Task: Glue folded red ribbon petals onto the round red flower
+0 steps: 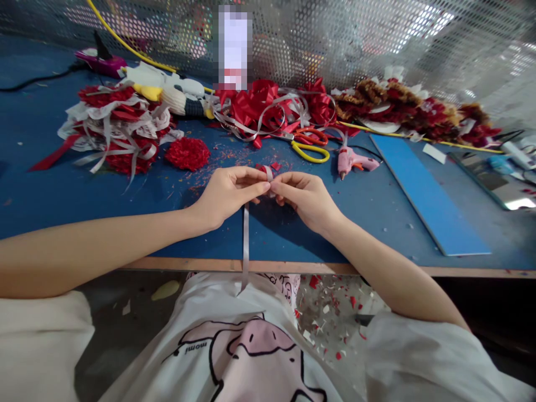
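My left hand (228,192) and my right hand (307,198) meet above the front of the blue table, thumbs and fingertips pinched together. Between them is a narrow silver-grey ribbon (245,234), looped at the fingertips, its long tail hanging past the table edge to my lap. A small bit of red ribbon (275,166) shows just behind the fingertips; how the two are joined is hidden. Beyond my left hand lies a frilly red rosette (187,153). Scissors (310,152) with orange and yellow handles and a pink glue gun (354,162) lie beyond my right hand.
A pile of red and white lace rosettes (121,131) is at the left, near a purple corded tool (100,60). Red ribbons (255,109) and brown-red pieces (410,109) line the perforated metal screen (293,39). A blue board (427,195) and a phone-like glass slab (488,173) lie right.
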The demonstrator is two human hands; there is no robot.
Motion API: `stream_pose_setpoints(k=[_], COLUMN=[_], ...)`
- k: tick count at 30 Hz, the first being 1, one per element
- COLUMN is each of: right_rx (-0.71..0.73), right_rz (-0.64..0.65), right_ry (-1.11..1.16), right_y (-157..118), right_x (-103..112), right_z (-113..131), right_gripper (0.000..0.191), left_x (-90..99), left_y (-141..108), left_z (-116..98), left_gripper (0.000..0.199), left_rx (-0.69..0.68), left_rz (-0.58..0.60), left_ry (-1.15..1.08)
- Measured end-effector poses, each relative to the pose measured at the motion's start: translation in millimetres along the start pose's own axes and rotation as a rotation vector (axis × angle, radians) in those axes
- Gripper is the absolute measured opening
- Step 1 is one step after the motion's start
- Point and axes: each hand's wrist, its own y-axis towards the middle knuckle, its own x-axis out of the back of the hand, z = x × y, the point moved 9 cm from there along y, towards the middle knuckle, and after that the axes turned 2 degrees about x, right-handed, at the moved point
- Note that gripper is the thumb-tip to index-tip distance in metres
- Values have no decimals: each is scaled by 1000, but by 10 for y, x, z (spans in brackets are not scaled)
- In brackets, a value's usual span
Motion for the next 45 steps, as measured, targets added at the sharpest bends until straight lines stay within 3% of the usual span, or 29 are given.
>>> stream_pose_setpoints(k=[19,26,31,45], right_rx=[-29,-31,-34,-140], right_rz=[18,14,22,-4], right_ry=[100,97,86,167], right_y=[3,-2,-7,-4], right_x=[-22,-17,-33,-24], right_z=[-18,-20,-13,-95], right_gripper=[20,18,20,29], left_x=[11,10,13,-2], left_y=[19,13,-3,-9], left_z=[21,26,-13,-45], left_gripper=[27,37,32,36], left_rx=[-31,-3,-41,-60], left_rz=[28,21,14,18], left_ry=[-72,-13,24,29])
